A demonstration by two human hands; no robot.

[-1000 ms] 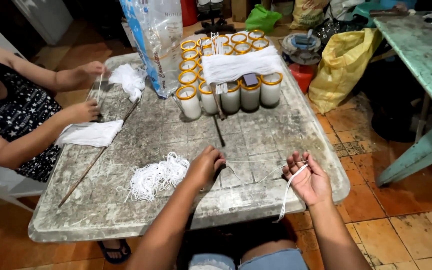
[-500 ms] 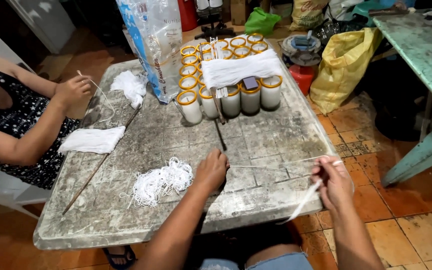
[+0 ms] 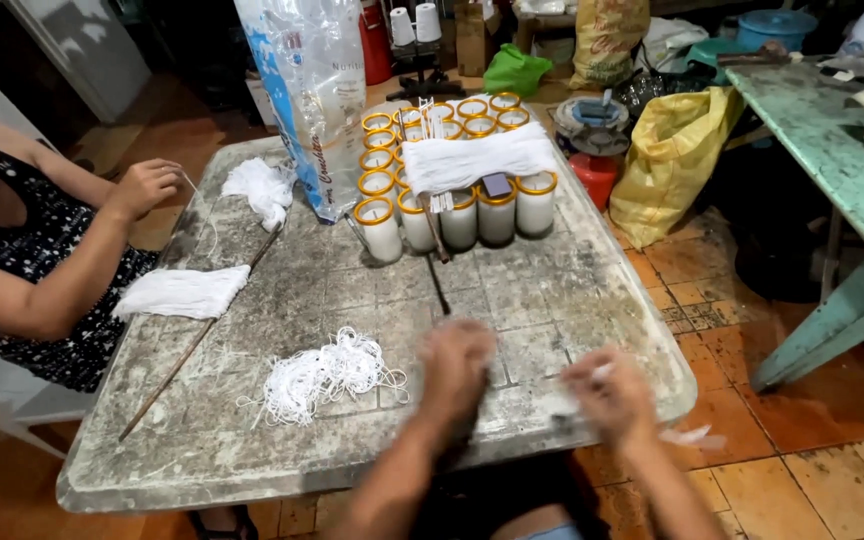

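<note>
Clearly we are working a short white string near the front edge of the table [image 3: 252,440], and both hands are blurred with motion. Our left hand [image 3: 455,362] hovers low over the stone top with its fingers curled loosely, but the blur hides whether it pinches anything. Our right hand [image 3: 607,392] sits at the table's edge, fingers partly closed, and seems to hold the white string [image 3: 690,436], whose pale end trails off past the wrist over the floor tiles. To do this well, we judge, the string should stay taut between the hands and clear of the loose pile of white strings [image 3: 322,375] lying just left of our left hand, so that nothing tangles. Farther out a thin dark rod [image 3: 439,285] lies on the top, pointing toward the cluster of yellow-rimmed glass jars [image 3: 452,190] with a bundle of white strings [image 3: 477,160] laid across them. On the far left another person's hand [image 3: 144,185] lifts a string near a folded white bundle [image 3: 182,292] and a long stick [image 3: 197,340].
</note>
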